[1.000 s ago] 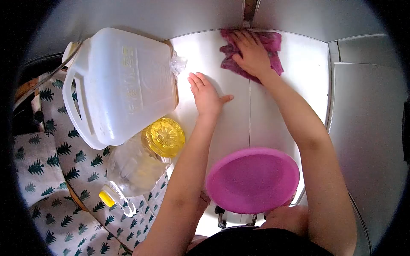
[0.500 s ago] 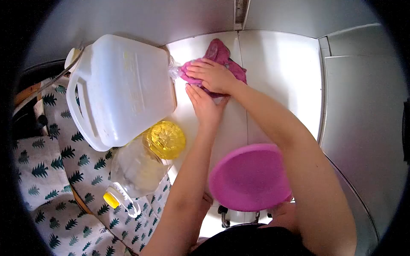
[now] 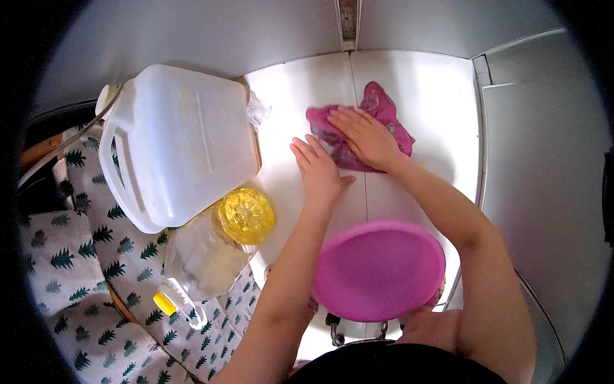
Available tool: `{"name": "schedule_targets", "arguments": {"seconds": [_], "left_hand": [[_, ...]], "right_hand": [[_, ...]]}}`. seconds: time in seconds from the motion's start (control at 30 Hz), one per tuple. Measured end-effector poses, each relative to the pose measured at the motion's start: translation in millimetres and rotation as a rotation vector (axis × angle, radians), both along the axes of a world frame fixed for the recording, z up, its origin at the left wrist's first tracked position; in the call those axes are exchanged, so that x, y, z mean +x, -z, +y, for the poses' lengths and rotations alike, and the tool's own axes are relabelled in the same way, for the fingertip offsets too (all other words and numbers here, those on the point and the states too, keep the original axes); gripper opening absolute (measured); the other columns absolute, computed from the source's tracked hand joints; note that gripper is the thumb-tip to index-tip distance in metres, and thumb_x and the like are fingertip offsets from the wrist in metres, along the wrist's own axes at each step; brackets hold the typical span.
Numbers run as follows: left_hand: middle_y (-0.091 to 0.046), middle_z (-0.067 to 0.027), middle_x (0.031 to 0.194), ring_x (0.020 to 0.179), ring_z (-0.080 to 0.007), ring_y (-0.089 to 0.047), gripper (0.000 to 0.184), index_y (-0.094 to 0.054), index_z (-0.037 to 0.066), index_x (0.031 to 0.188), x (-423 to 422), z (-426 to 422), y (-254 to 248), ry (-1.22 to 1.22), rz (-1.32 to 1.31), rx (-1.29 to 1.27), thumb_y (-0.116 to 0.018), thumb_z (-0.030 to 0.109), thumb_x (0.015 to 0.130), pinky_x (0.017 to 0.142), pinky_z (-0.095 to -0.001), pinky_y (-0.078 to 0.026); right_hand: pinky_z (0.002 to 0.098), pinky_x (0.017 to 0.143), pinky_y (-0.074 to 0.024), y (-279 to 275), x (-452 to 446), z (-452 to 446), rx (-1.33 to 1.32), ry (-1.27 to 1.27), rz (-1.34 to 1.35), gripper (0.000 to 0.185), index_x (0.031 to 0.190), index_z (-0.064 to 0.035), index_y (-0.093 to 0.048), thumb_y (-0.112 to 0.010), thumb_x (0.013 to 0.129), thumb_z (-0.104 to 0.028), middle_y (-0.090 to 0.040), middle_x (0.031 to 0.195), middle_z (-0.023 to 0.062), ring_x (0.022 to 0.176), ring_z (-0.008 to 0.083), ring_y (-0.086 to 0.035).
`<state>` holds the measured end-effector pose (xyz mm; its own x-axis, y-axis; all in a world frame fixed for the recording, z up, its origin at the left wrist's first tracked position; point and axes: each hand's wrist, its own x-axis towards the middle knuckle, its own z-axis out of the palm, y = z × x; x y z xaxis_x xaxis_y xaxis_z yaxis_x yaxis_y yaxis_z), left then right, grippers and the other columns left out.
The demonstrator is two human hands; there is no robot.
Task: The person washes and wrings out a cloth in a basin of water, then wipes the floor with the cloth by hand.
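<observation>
Nearest to us, past the dark clothing (image 3: 390,361) at the lower edge, we see a pink basin (image 3: 380,269) standing between the person's forearms. To its left we find a clear bottle (image 3: 208,259) with a yellow cap, beside fabric (image 3: 125,262) printed with dark fir trees. Further on, the left hand (image 3: 320,169) is spread, thumb out, holding nothing; its fingertips are just beside the cloth's left edge, and we cannot tell whether they touch. The right hand (image 3: 368,137) lies flat, fingers stretched and close together, on the crumpled pink cloth (image 3: 384,104), which rests on the white floor (image 3: 441,115). Left of both hands we see a large whitish jug (image 3: 185,147), and beyond, grey panels (image 3: 422,25).
</observation>
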<state>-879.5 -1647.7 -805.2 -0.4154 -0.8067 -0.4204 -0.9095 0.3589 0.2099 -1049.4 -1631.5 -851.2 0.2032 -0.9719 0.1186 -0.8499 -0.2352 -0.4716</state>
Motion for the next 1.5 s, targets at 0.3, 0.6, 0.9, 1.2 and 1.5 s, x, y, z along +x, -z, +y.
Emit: {"name": "schedule_targets", "arguments": {"seconds": [0.3,0.6,0.9,1.2,1.5], "left_hand": [[-0.009,-0.0513,0.146,0.141,-0.0619,-0.007,0.141,-0.009,-0.023,0.144,-5.3,1.1,6.9,-0.067,0.043,0.014,-0.094,0.044,0.052,0.119,-0.0558,-0.011],[-0.003,-0.0489,0.149,0.143,-0.0594,-0.006,0.139,-0.004,-0.020,0.145,-10.2,1.7,-2.2,-0.061,0.011,0.031,-0.094,0.038,0.056,0.119,-0.0561,-0.014],[0.000,-0.0397,0.155,0.145,-0.0558,0.001,0.142,0.003,-0.005,0.153,-32.7,-4.1,-6.9,-0.111,-0.120,-0.014,-0.090,0.050,0.060,0.113,-0.0682,-0.006],[0.001,-0.0395,0.156,0.146,-0.0547,0.003,0.146,0.002,-0.002,0.154,-77.8,-3.9,-2.2,-0.049,-0.033,0.065,-0.090,0.055,0.057,0.114,-0.0670,-0.004],[-0.003,-0.0405,0.155,0.146,-0.0545,-0.001,0.143,-0.001,-0.008,0.152,-129.6,22.1,-12.2,0.017,-0.066,0.121,-0.092,0.047,0.056,0.115,-0.0654,-0.007]], "right_hand": [[0.0423,0.119,-0.0280,22.2,49.6,-126.0,-0.213,0.144,-0.211,0.054,0.138,-0.0176,-0.054,-0.053,0.086,-0.004,-0.047,0.147,0.0097,0.140,0.0270,-0.039],[0.0419,0.119,-0.0264,25.4,42.4,-150.9,-0.302,-0.074,-0.116,0.051,0.137,-0.0151,-0.056,-0.056,0.086,-0.016,-0.050,0.145,0.0046,0.138,0.0223,-0.040],[0.0408,0.121,-0.0236,14.9,-27.6,-110.2,-0.176,0.014,0.055,0.050,0.143,-0.0200,-0.050,-0.054,0.093,-0.029,-0.045,0.150,0.0010,0.141,0.0198,-0.036],[0.0421,0.121,-0.0224,6.3,-98.8,-62.6,-0.092,0.161,0.149,0.054,0.146,-0.0188,-0.045,-0.053,0.094,-0.029,-0.042,0.153,0.0031,0.141,0.0225,-0.036],[0.0464,0.122,-0.0179,11.8,-145.4,-14.2,-0.078,0.441,0.274,0.053,0.139,-0.0096,-0.052,-0.053,0.093,-0.036,-0.043,0.151,0.0066,0.143,0.0239,-0.033]]}}
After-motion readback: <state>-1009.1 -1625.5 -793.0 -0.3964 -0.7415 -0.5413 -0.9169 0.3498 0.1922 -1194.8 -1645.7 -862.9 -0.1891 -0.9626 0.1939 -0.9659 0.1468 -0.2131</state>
